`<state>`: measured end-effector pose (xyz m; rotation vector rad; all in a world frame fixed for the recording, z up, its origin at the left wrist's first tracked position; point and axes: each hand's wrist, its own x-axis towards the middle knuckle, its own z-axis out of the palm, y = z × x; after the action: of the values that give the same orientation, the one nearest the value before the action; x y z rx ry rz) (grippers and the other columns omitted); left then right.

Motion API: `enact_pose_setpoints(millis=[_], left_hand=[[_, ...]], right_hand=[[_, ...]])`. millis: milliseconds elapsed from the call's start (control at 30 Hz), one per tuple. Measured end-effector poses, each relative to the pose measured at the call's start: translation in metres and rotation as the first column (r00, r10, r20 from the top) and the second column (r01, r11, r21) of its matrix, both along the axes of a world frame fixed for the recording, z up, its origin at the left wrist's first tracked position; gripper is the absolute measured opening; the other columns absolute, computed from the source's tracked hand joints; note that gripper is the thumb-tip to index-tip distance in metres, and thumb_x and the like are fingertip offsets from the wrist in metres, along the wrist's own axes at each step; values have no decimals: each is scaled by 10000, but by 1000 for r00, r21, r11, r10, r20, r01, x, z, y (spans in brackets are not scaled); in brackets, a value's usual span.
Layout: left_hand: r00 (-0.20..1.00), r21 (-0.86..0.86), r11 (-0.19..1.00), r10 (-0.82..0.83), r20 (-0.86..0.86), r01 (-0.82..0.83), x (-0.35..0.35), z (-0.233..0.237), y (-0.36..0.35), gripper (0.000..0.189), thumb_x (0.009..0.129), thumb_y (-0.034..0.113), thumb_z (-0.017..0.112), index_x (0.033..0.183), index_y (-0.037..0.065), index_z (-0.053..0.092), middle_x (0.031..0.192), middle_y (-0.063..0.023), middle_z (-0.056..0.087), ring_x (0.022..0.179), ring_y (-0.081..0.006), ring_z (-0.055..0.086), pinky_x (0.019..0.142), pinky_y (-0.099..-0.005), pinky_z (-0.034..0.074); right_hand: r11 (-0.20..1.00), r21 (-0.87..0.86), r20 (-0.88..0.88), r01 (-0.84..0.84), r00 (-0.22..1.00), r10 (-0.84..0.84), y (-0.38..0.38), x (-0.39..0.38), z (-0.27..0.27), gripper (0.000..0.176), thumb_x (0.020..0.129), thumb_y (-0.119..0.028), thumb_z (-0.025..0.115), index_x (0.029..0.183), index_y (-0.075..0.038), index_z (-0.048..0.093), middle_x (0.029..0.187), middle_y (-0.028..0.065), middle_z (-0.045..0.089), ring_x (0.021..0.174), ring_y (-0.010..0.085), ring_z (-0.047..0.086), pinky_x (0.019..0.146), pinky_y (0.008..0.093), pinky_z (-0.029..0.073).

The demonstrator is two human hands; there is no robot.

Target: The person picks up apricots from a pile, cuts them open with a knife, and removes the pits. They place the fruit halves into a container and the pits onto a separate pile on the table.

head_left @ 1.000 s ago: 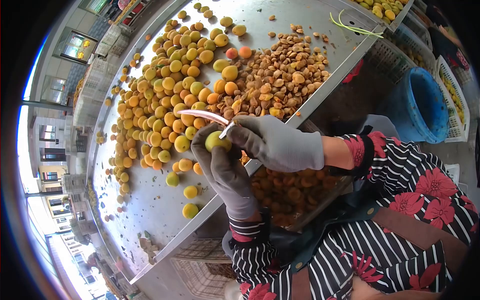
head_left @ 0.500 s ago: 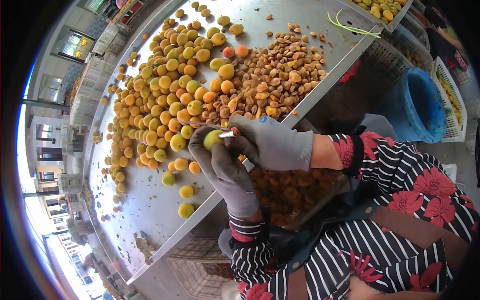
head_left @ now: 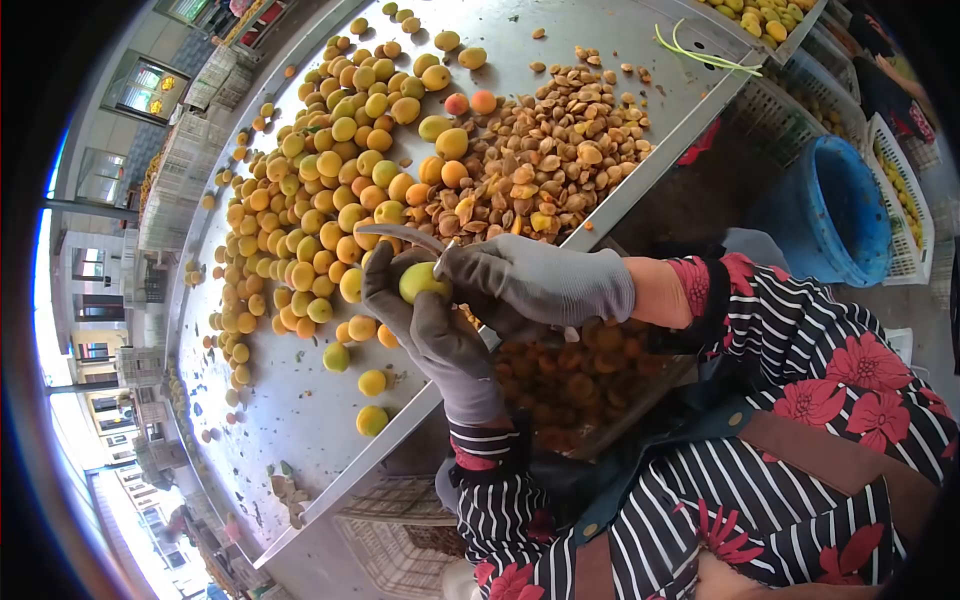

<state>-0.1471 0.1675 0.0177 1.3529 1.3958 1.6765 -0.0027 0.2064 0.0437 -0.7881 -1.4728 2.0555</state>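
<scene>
While between left fingers [head_left: 384, 292], apricot [head_left: 421, 282] beside knife [head_left: 402, 235]

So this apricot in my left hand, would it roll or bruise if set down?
Likely to roll: the apricot is round and the steel table looks smooth. Probably light, since the left hand holds it in fingertips.

knife [head_left: 403, 236]: blade was edge-on 0.5 s ago, now broadside, lifted just above the apricot [head_left: 420, 281].
left hand [head_left: 432, 330]: shifted slightly left.
right hand [head_left: 542, 280]: followed left.
</scene>
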Motion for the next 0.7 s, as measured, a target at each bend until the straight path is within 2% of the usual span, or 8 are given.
enact_pose_setpoints(millis=[67, 200, 300, 367, 467, 567, 633, 700], left_hand=[[983, 75, 997, 48, -176, -36, 0, 0, 1, 512, 964, 180, 453, 1438, 3, 376, 1222, -94, 531, 1031, -162, 574, 902, -288, 500], [998, 109, 993, 42, -43, -37, 2, -7, 4, 535, 946, 179, 476, 1444, 17, 369, 1201, -98, 550, 1001, -175, 593, 885, -289, 515], [960, 64, 998, -45, 278, 28, 0, -4, 0, 545, 946, 199, 492, 1452, 33, 376, 1130, -89, 586, 960, -181, 614, 881, -291, 518], [697, 155, 958, -282, 659, 240, -5, -8, -5, 537, 948, 97, 466, 1465, -17, 372, 1262, -130, 555, 1102, -221, 586, 956, -345, 498], [716, 56, 988, -142, 684, 142, -5, -13, 1, 514, 989, 143, 451, 1471, -20, 380, 1279, -121, 568, 1123, -217, 584, 985, -355, 484], [704, 58, 978, -184, 685, 200, -10, -17, 2, 461, 1033, 187, 430, 1444, -21, 428, 1314, -122, 565, 1158, -221, 575, 1010, -362, 473], [700, 93, 980, -190, 688, 175, -15, -22, 5, 430, 1047, 196, 420, 1417, -20, 462, 1307, -122, 574, 1157, -223, 579, 1017, -365, 470], [693, 129, 979, -202, 692, 157, -15, -21, 6, 407, 1061, 205, 410, 1390, -18, 495, 1299, -122, 583, 1155, -225, 583, 1025, -368, 466]], right_hand=[[991, -127, 15, -45, 999, 47, -1, 1, 1, 502, 1070, -521, 387, 969, -65, 573, 598, 8, 504, 451, 112, 500, 373, 263, 379], [938, -335, -80, -91, 994, 68, -1, 1, -1, 501, 1062, -553, 371, 921, -99, 528, 568, -10, 459, 387, 103, 425, 311, 271, 326], [807, -511, -317, -295, 938, 143, 5, 1, -10, 496, 1060, -556, 379, 877, -113, 502, 547, -24, 417, 381, 87, 396, 315, 266, 321], [665, -592, -483, -456, 861, 161, 5, 0, -14, 496, 1060, -557, 382, 851, -121, 490, 537, -30, 396, 379, 80, 384, 314, 266, 318], [824, -484, -303, -293, 940, 157, -1, -1, -3, 574, 1030, -662, 322, 769, -163, 433, 524, -66, 310, 373, 65, 303, 319, 260, 264], [944, -270, -166, -189, 975, 148, 1, -7, -7, 545, 1053, -588, 375, 840, -105, 509, 561, -40, 378, 436, 104, 406, 406, 272, 360], [884, 383, -50, 269, 961, -271, 4, -21, -18, 505, 1060, -509, 450, 949, -31, 570, 649, -1, 498, 578, 164, 543, 554, 314, 449], [860, 431, -3, 272, 954, -300, -2, -15, -17, 427, 1064, -414, 492, 1027, 3, 579, 749, 88, 610, 698, 243, 613, 667, 361, 478]])
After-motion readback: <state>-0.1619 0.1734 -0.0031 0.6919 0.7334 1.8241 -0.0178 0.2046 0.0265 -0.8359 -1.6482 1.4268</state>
